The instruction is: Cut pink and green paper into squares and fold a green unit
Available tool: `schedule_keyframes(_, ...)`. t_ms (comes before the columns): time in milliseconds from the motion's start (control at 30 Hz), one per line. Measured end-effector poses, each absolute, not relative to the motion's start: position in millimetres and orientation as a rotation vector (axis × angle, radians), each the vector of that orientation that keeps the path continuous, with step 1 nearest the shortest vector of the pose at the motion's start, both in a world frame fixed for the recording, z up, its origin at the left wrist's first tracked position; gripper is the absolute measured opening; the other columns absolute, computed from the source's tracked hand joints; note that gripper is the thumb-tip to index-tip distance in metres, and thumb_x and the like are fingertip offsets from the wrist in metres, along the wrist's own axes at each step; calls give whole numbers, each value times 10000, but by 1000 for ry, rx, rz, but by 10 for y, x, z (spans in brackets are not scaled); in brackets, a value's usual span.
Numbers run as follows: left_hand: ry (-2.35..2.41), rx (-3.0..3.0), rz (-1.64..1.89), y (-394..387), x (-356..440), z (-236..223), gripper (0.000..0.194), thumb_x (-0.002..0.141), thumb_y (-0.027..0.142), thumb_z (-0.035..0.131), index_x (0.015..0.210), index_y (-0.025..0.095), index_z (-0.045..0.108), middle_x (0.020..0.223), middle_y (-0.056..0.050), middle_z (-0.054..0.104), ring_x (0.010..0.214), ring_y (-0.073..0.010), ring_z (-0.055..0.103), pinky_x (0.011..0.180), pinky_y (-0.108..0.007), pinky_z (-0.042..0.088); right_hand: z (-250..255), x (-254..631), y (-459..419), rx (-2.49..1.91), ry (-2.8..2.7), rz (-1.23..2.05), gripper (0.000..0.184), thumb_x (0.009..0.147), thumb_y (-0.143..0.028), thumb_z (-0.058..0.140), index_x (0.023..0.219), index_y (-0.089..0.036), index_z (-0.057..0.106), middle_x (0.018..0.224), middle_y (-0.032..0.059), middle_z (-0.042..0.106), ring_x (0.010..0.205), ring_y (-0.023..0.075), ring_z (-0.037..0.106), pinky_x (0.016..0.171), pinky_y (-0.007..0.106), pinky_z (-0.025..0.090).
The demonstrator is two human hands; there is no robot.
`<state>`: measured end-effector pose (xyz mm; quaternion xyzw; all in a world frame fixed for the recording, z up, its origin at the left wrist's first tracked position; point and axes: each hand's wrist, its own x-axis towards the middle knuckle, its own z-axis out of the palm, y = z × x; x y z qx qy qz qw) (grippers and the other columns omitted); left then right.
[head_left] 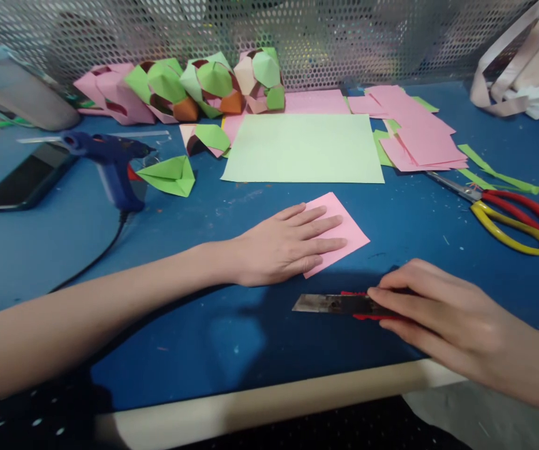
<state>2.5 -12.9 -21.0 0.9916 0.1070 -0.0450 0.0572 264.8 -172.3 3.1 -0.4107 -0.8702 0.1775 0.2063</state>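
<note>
At the center of the frame, a small pink square of paper (356,236) lies at an angle on a blue tabletop (232,350), pressed beneath a person's left hand (283,247). The left hand is flat, fingers extended and gripping nothing. At lower right, the right hand (443,306) closes around a red-and-black utility knife (339,304), its blade pointing left, apart from the paper; whether it touches the tabletop is hard to tell.

Steady holding here seems to call for even pressure from the flat palm, with fingertips kept inside the paper's edges. The knife is best gripped firmly and low, its tip away from the left hand, whose little-finger side lies nearest the blade.

Blue surface runs below both hands to the pale front edge (269,397), which leaves the right forearm room to shift but little depth toward the person. Above, a light green sheet (302,150) bounds the working space; at right, scissors (480,197) lie beside a pile of pink paper (426,140). Upper left, a blue glue gun (114,172) trails its cord (105,250) toward the left forearm, a likely snag. Folded paper models (213,81) line a perforated panel (321,44) at the top.
</note>
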Motion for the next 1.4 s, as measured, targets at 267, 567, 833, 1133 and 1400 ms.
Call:
schedule_keyframes(267, 266, 3005, -29, -152, 6, -211, 500, 1061, 337, 326, 1550, 238, 338, 1668, -58, 184, 1558, -238, 95, 1262, -468, 78, 2, 3359, -1449, -1571, -2192, -145, 220, 954, -241, 599, 1154, -185, 670, 1064, 97, 697, 967, 225, 654, 896, 354, 503)
schedule_keyframes(567, 293, 3007, 163, -196, 6, -217, 410, 1051, 428, 375, 1281, 152, 573, 1616, -132, 331, 1520, -306, 252, 1238, -514, 209, 5, 3196, -1190, -1556, -2278, -87, 297, 976, -338, 526, 1130, -154, 700, 1185, 126, 676, 1122, 277, 626, 1001, 449, 487)
schedule_keyframes(833, 249, 3127, 301, -222, -1, -236, 452, 1037, 468, 388, 1282, 153, 600, 1541, -175, 447, 1433, -353, 398, 1184, -583, 254, 71, 2566, -868, -1656, -1912, 800, 361, 854, -333, 664, 1195, -214, 656, 1148, 84, 700, 994, 229, 685, 842, 389, 581)
schedule_keyframes(1133, 314, 3089, 353, -254, 7, -196, 517, 964, 585, 479, 1202, 159, 651, 1149, -160, 660, 979, -298, 624, 827, -450, 501, 143, 2422, -586, -1336, -1274, 1362, 244, 770, -282, 740, 983, -182, 676, 1097, 76, 658, 899, 184, 665, 688, 323, 585)
schedule_keyframes(1400, 634, 3081, 55, -454, 166, 18, 229, 876, 353, 604, 936, 139, 659, 1033, -114, 678, 923, -284, 624, 765, -397, 524, 134, 2594, -547, -1392, -1535, 1075, 273, 796, -373, 710, 999, -192, 720, 1048, 69, 722, 937, 201, 663, 682, 304, 525)
